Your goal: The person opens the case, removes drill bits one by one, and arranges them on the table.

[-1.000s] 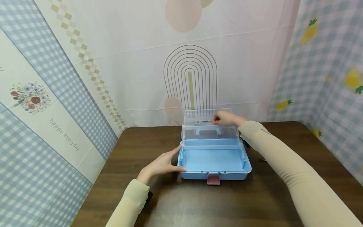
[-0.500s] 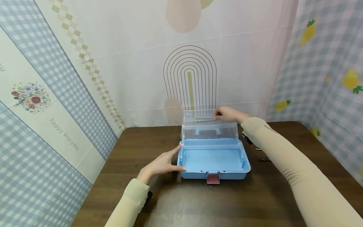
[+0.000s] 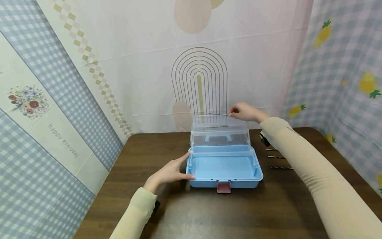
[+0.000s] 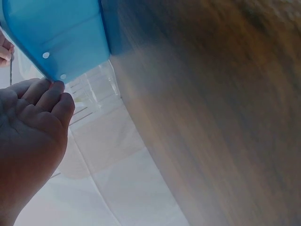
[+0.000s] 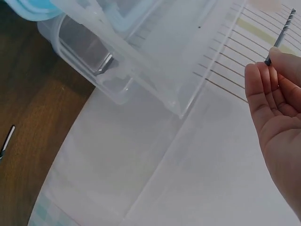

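Observation:
A light blue toolbox (image 3: 244, 183) stands on the table with its clear lid (image 3: 195, 141) raised and a translucent upper tray folded back. Above the tray, my right hand (image 3: 243, 112) pinches a thin drill bit (image 3: 219, 114) by one end; its fluted end (image 5: 287, 26) points away from the fingers in the right wrist view. A second drill bit (image 3: 217, 126) lies in the upper tray. Spread along the box's left side, my left hand (image 3: 168, 171) has its thumb at the front rim and a straight forefinger farther back. Its other fingertips (image 4: 56, 86) meet the blue wall in the left wrist view.
Right of the box, several drill bits lie on the brown table (image 3: 179, 212), among them a thick dark one (image 3: 281, 168) and a thinner one (image 3: 276, 157). A reddish latch (image 3: 223, 187) hangs open at the box front. Behind the table hangs a printed cloth (image 3: 143, 83).
My right hand has risen up and slightly right from the upper tray, lifting one drill bit out. More drill bits on the table now show beside the right sleeve. The left hand stays put.

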Demonstrator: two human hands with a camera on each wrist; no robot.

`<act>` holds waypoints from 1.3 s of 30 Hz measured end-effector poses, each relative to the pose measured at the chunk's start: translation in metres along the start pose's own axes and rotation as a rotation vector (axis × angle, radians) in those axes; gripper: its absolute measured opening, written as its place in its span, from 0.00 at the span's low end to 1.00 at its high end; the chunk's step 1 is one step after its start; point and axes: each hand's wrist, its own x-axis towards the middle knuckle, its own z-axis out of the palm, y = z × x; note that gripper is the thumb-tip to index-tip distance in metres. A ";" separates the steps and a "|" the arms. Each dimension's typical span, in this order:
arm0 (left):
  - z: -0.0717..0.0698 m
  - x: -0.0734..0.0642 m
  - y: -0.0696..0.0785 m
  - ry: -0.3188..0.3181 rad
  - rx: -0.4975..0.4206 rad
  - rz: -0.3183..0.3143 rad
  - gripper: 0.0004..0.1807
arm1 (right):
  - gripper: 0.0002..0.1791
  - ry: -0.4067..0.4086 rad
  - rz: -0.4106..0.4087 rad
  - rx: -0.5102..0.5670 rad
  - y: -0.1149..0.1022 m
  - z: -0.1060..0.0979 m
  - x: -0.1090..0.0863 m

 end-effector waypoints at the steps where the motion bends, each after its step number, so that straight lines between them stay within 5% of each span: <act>1: 0.000 0.000 0.000 -0.001 -0.003 0.000 0.60 | 0.09 0.000 0.003 0.007 0.000 -0.001 -0.001; 15: 0.002 0.003 0.004 -0.006 -0.005 0.003 0.60 | 0.09 0.025 0.001 0.004 0.007 -0.020 -0.019; 39: 0.002 0.000 0.003 0.001 -0.013 -0.014 0.60 | 0.16 0.103 0.189 -0.150 0.064 -0.098 -0.121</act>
